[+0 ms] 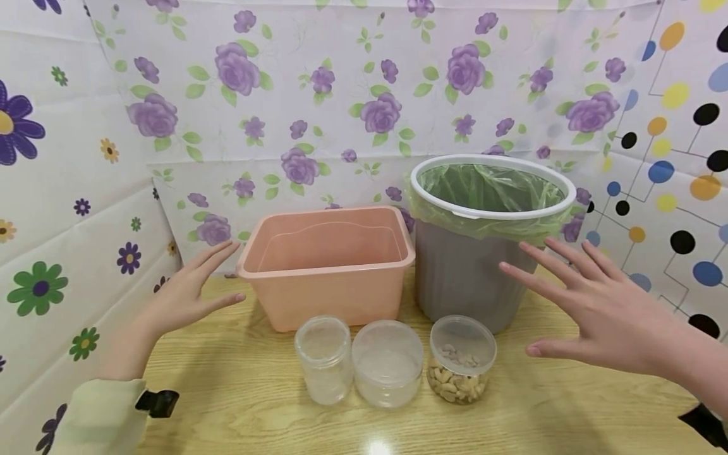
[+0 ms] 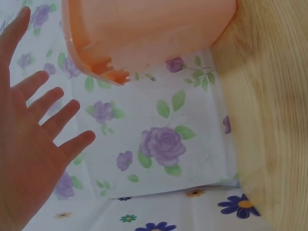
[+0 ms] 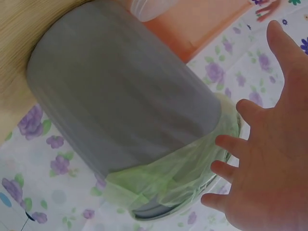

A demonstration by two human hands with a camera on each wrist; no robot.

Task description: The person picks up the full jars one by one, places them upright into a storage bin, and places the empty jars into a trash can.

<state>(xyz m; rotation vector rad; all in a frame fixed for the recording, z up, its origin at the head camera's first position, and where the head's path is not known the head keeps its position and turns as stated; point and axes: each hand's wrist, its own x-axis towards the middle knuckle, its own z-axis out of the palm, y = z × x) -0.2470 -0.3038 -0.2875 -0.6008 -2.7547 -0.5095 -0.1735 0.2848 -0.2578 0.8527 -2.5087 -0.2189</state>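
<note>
Empty, with spread fingers, the right hand [image 1: 603, 309] hangs above the right side of a wood-grained tabletop [image 1: 244, 404], near a gray bin [image 1: 469, 278] with a green liner [image 1: 483, 227]. Opposite, the left hand [image 1: 184, 294], also outstretched and holding nothing, hovers above the left side, near a peach tub [image 1: 332, 297]. Tub and bin stand toward the back edge; before them sit a slim jar [image 1: 325, 363], a wider jar [image 1: 388, 363] and a cashew jar [image 1: 462, 360]. Purple-rose cloth [image 1: 341, 145] rises behind, daisy-printed cloth [image 1: 34, 212] along the left edge, dotted cloth [image 1: 677, 145] at right.
</note>
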